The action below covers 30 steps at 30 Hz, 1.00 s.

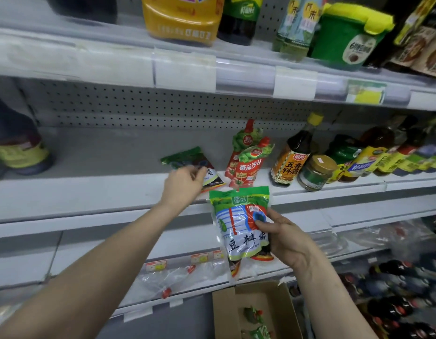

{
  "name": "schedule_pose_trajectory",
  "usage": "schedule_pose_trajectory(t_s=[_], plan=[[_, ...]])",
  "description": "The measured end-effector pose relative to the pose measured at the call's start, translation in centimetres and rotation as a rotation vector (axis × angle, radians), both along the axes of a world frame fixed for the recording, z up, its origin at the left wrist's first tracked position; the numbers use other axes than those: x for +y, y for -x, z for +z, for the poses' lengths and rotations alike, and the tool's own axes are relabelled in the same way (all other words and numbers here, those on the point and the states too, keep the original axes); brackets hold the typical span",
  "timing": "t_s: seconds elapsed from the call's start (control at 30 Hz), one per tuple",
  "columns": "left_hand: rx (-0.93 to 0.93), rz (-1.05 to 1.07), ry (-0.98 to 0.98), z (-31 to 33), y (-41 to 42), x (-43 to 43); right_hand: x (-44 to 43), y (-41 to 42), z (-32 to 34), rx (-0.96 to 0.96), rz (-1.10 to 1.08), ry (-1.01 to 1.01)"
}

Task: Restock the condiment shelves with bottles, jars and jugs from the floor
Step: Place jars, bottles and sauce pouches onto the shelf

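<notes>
Left arm is reaching up and forward, nearly straight. Left hand [185,184] is sitting back-up at the front of the middle shelf [89,152], fingers curling over the near end of a green-and-dark sachet [187,159] lying flat there. Right hand [285,238] is holding a bean paste pouch [239,223] upright in front of the shelf lip, thumb pressing its face, fingers wrapping behind. Tomato sauce pouches [248,160] are standing just beside the sachet, then a cooking wine bottle [292,157] and a small jar [316,172].
</notes>
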<state>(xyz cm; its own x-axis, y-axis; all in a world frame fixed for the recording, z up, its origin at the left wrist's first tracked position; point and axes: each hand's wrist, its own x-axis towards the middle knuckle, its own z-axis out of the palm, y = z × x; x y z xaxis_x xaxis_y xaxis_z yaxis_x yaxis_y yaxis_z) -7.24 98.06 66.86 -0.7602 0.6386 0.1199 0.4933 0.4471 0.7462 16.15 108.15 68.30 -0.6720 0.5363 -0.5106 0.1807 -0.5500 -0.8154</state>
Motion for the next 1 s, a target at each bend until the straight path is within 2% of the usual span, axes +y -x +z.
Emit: schedule_pose_trajectory(t_s=[0.1, 0.17, 0.23, 0.4, 0.5, 0.63, 0.7, 0.8, 0.87, 0.93, 1.0], plan=[[-0.702, -0.112, 0.077, 0.2, -2.1, -1.8, -0.2, 1.4, 0.4, 0.068, 0.057, 0.035], [-0.969, -0.222, 0.034, 0.3, -2.4, -3.0, -0.5, 2.7, 0.5, 0.096, 0.093, 0.045], [-1.076, -0.231, -0.066, 0.3, -2.6, -3.9, -0.9, 4.0, 0.5, 0.074, 0.13, 0.017], [-1.118, 0.072, -0.357, 0.0, -1.7, -4.5, -2.3, 6.7, 0.5, -0.189, 0.268, -0.296], [-1.093, 0.197, -0.449, 0.7, -0.5, -4.4, -2.9, 8.2, 0.4, -0.285, 0.319, -0.482], [-1.099, 0.303, -0.574, 1.6, 1.6, -3.0, -2.7, 10.7, 0.7, -0.206, 0.141, -0.609], [-1.079, 0.329, -0.613, 2.1, 3.0, -1.5, -1.9, 12.4, 1.5, -0.195, 0.045, -0.817], [-0.999, 0.349, -0.525, 2.3, 4.9, 0.6, -0.9, 14.2, 2.2, -0.323, 0.018, -1.148], [-0.947, 0.346, -0.349, 1.4, 5.6, 1.7, -0.6, 15.0, 1.7, -0.5, 0.148, -1.281], [-0.899, 0.326, -0.194, 0.2, 5.9, 2.5, -0.6, 15.4, 0.6, -0.687, 0.34, -1.321], [-0.821, 0.341, -0.085, -0.9, 6.5, 3.3, -0.5, 15.6, -0.3, -0.754, 0.396, -1.293]])
